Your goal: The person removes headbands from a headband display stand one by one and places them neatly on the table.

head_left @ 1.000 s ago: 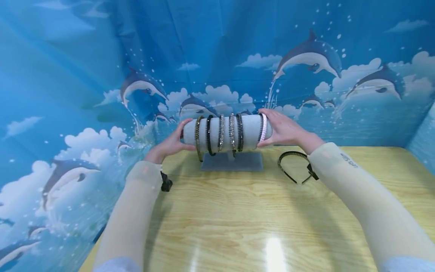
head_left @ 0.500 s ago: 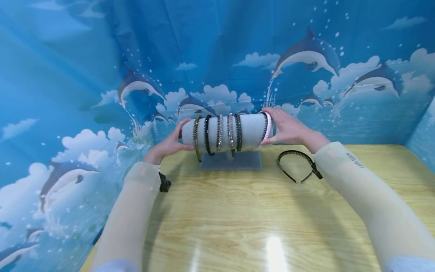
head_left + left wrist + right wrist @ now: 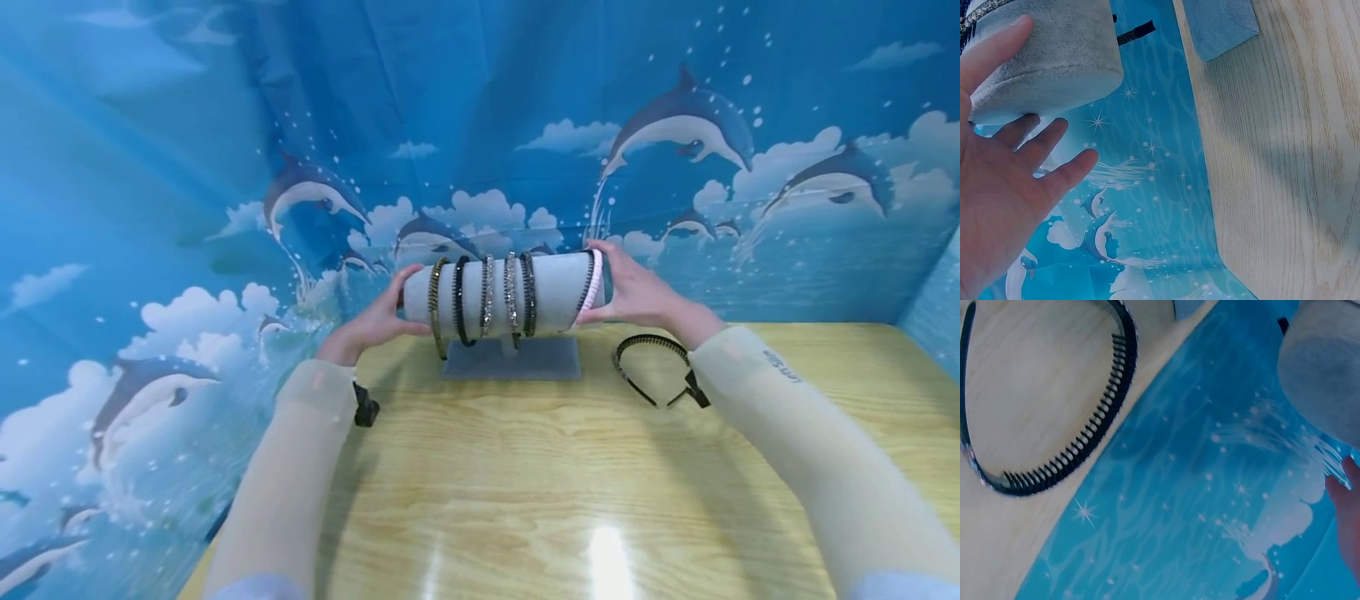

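In the head view, the right hand [image 3: 636, 287] holds a pale pink, arched, dark-toothed headband [image 3: 594, 282] between thumb below and fingers above, at the near end of a grey, plush-looking cylinder [image 3: 558, 287]. The band should be light and springy; holding both legs low would spread it evenly, though its teeth may drag on the nap. Beyond the grip, glittering gold, black and silver headbands [image 3: 512, 293] ring the cylinder above a flat grey base [image 3: 480, 362]. The left hand [image 3: 378, 315] braces the far end.

In the left wrist view, its thumb lies on the soft-napped side, fingers spread loosely past the rounded end.

In the right wrist view, a black, stiff-looking comb-toothed headband [image 3: 1099, 434] lies well apart from the right fingertips; their grip cannot be told here.
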{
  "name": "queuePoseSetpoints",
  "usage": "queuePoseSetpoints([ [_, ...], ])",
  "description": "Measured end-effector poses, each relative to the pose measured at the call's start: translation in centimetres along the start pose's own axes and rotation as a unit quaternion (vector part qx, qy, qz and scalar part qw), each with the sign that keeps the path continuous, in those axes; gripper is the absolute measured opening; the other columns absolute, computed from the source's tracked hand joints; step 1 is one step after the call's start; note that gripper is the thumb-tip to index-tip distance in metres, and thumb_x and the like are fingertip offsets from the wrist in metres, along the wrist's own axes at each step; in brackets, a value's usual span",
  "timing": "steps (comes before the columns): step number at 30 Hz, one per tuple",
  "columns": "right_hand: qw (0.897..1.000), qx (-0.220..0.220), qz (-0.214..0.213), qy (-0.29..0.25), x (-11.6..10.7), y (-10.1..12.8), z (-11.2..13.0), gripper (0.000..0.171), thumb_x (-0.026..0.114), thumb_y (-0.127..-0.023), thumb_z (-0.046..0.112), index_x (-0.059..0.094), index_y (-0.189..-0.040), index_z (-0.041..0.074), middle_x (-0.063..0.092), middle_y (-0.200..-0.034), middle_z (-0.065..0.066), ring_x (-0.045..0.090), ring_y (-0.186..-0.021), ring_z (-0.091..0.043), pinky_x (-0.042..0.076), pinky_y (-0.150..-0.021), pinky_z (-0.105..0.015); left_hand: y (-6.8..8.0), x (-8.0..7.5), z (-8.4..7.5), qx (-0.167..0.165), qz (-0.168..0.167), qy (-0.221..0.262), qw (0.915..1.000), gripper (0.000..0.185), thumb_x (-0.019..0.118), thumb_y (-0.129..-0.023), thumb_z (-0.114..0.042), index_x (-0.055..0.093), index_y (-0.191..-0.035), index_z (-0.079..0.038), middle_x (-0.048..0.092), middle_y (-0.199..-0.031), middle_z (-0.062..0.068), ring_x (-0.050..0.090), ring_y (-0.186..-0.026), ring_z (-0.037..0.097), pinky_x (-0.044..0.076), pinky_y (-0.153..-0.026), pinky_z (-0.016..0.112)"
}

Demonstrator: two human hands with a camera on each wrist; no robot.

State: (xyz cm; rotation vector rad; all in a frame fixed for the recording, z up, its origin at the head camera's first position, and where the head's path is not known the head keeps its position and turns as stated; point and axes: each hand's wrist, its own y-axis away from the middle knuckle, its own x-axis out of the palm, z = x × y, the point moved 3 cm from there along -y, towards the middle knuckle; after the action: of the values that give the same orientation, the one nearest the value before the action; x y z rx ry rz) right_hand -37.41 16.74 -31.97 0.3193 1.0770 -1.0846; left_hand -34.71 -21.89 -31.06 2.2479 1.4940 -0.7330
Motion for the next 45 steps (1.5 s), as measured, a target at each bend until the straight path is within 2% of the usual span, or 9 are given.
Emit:
queuePoseSetpoints([
  [6, 1.0, -0.006, -0.022, -0.009, 0.9, -0.3, 0.2, 0.128, 0.089, -0.065, 0.046, 0.006, -0.155, 0.009, 0.017, -0.154, -0.023, 0.024, -0.137, -0.044, 0.028, -0.102, -0.065, -0.1, 0.0, 0.1, 0.002, 0.003, 0.003, 1.0, 0.095, 0.071, -0.089, -0.003, 0.009, -0.155, -0.032, 0.027, -0.148, 0.015, 0.035, -0.13, 0.034, 0.038, -0.098, 0.052],
  [11, 0.998, 0.004, -0.025, -0.055, 1.2, -0.4, 0.3, 0.124, 0.09, -0.067, 0.038, 0.007, -0.155, 0.013, 0.028, -0.144, -0.023, 0.038, -0.126, -0.042, 0.037, -0.097, -0.062, -0.1, -0.1, 0.1, -0.006, 0.001, 0.001, 1.0, 0.095, 0.071, -0.089, -0.004, 0.009, -0.155, -0.033, 0.027, -0.149, 0.014, 0.034, -0.132, 0.033, 0.038, -0.098, 0.053],
  [14, 0.997, 0.013, -0.016, -0.08, 1.3, -0.4, 0.3, 0.123, 0.09, -0.068, 0.036, 0.006, -0.154, 0.014, 0.031, -0.141, -0.022, 0.042, -0.122, -0.041, 0.039, -0.096, -0.061, -0.1, -0.1, 0.1, -0.013, 0.0, 0.0, 0.9999, 0.096, 0.071, -0.089, -0.005, 0.009, -0.155, -0.034, 0.027, -0.149, 0.014, 0.034, -0.132, 0.033, 0.037, -0.099, 0.053],
  [22, 0.997, 0.014, -0.019, -0.07, 1.2, 0.0, -0.2, 0.12, 0.089, -0.069, 0.039, 0.008, -0.154, 0.016, 0.033, -0.141, -0.023, 0.043, -0.121, -0.041, 0.041, -0.093, -0.061, -0.3, 0.1, 0.0, -0.003, 0.003, -0.007, 1.0, 0.095, 0.071, -0.088, -0.004, 0.008, -0.156, -0.027, 0.029, -0.148, 0.016, 0.035, -0.131, 0.034, 0.038, -0.099, 0.053],
  [28, 0.996, 0.01, -0.011, -0.085, 1.0, 0.4, -0.8, 0.117, 0.088, -0.071, 0.038, 0.007, -0.155, 0.019, 0.035, -0.141, -0.024, 0.044, -0.121, -0.042, 0.04, -0.092, -0.061, -0.4, 0.3, 0.0, -0.009, 0.0, -0.006, 0.9999, 0.096, 0.071, -0.088, -0.004, 0.009, -0.156, -0.029, 0.029, -0.148, 0.015, 0.036, -0.13, 0.034, 0.039, -0.098, 0.052],
  [31, 0.998, 0.005, -0.007, -0.058, 0.6, 0.7, -0.8, 0.116, 0.088, -0.07, 0.04, 0.01, -0.154, 0.018, 0.036, -0.141, -0.023, 0.046, -0.119, -0.042, 0.042, -0.09, -0.06, -0.4, 0.5, 0.0, -0.01, 0.0, -0.005, 0.9999, 0.096, 0.072, -0.088, -0.003, 0.009, -0.156, -0.029, 0.029, -0.148, 0.014, 0.036, -0.13, 0.034, 0.038, -0.098, 0.052],
  [37, 0.998, -0.036, 0.009, 0.048, -0.7, 0.5, -0.1, 0.109, 0.084, -0.07, 0.052, 0.023, -0.152, 0.014, 0.036, -0.144, -0.02, 0.046, -0.12, -0.04, 0.044, -0.087, -0.061, -0.1, 0.4, -0.2, 0.006, 0.001, -0.002, 1.0, 0.097, 0.071, -0.087, -0.002, 0.008, -0.156, -0.026, 0.029, -0.147, 0.016, 0.036, -0.129, 0.035, 0.038, -0.098, 0.053],
  [41, 0.998, -0.033, 0.013, 0.059, -1.2, -0.1, 0.1, 0.109, 0.082, -0.068, 0.057, 0.026, -0.151, 0.013, 0.034, -0.147, -0.019, 0.039, -0.128, -0.04, 0.04, -0.093, -0.063, 0.0, 0.1, -0.3, 0.008, -0.002, 0.004, 1.0, 0.097, 0.071, -0.087, -0.001, 0.008, -0.156, -0.025, 0.029, -0.146, 0.016, 0.035, -0.129, 0.035, 0.038, -0.097, 0.053],
  [45, 0.998, -0.026, 0.008, 0.06, -1.3, -0.3, 0.1, 0.112, 0.082, -0.065, 0.061, 0.028, -0.15, 0.013, 0.035, -0.146, -0.018, 0.039, -0.128, -0.04, 0.039, -0.093, -0.064, 0.0, 0.1, 0.0, 0.005, -0.003, 0.004, 1.0, 0.096, 0.071, -0.088, -0.002, 0.008, -0.156, -0.027, 0.028, -0.147, 0.016, 0.034, -0.13, 0.034, 0.037, -0.098, 0.053],
])
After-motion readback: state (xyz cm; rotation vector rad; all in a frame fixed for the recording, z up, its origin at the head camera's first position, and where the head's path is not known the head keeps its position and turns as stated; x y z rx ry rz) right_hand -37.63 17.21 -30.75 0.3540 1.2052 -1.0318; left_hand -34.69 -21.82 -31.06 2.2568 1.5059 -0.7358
